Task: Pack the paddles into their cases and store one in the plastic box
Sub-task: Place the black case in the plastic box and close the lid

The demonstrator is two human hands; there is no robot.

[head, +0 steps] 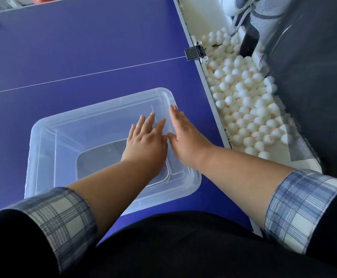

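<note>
Your left hand [145,141] and right hand [183,135] both lay flat, fingers straight and gripping nothing, palms down on the clear lid [95,121] of the plastic box [33,167]. They sat side by side over the lid's right half, thumbs almost meeting, with the right hand's fingertips reaching close to the far right corner. Your checked cuffs, the left cuff [63,217] and the right cuff [296,205], were turned back over dark sleeves, so both forearms were bare.

The box stood on a blue table-tennis table [83,47], close to your body and near the table's right edge. A thin white line [83,76] crossed the tabletop just beyond the box and ran to a small dark clamp [194,53] on the white-trimmed edge. To the right of that edge, a trough was heaped with white balls [243,109], bordered by grey mesh netting [300,145] and a dark sheet [314,77]. A white machine [233,5] showed partly at the far right.

The box was translucent with rounded corners, and the lid had raised ridges. Through it you could see a grey case [99,163] with rounded corners, lying in the near right part of the box and partly hidden under your left forearm. Its detail was blurred by the plastic.
</note>
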